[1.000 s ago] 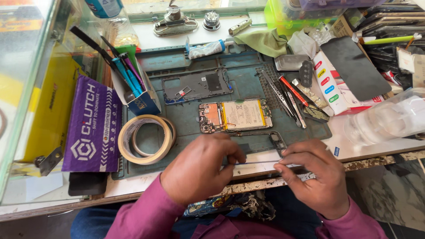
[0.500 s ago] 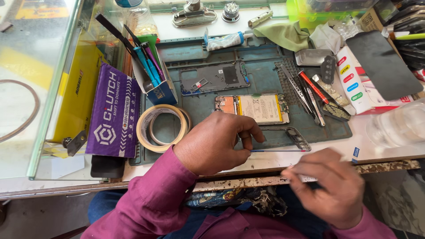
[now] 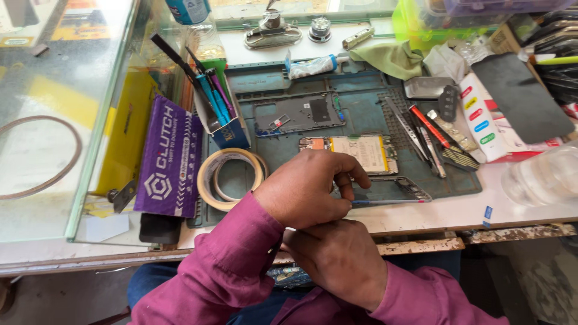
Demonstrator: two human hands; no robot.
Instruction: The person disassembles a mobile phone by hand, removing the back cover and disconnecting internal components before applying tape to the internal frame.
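1. left hand (image 3: pixel 307 189) sat over the near edge of the teal work mat (image 3: pixel 361 114), fingers curled, tips pinched on the end of a thin metal tool (image 3: pixel 385 201) that lay flat along the mat's front edge.
2. right hand (image 3: pixel 340 262) was tucked just under and touching the left wrist, below the bench edge; fingers folded away from me, so i could not tell if they gripped anything.
3. opened phone (image 3: pixel 355 150), board and pale battery exposed, lay on the mat just beyond the left knuckles, not touched.
4. handling, my judgement: the tool looked light, stiff and slick; best pinched near its end, as it was. the phone looked fragile; i'd take it by the frame edges, never the battery or board.
5. nearby: tape roll (image 3: pixel 230 177) left of the hand, blue tool cup (image 3: pixel 223 123), tweezers and red-handled driver (image 3: pixel 428 126) to the right, loose back frame (image 3: pixel 299 113) beyond.
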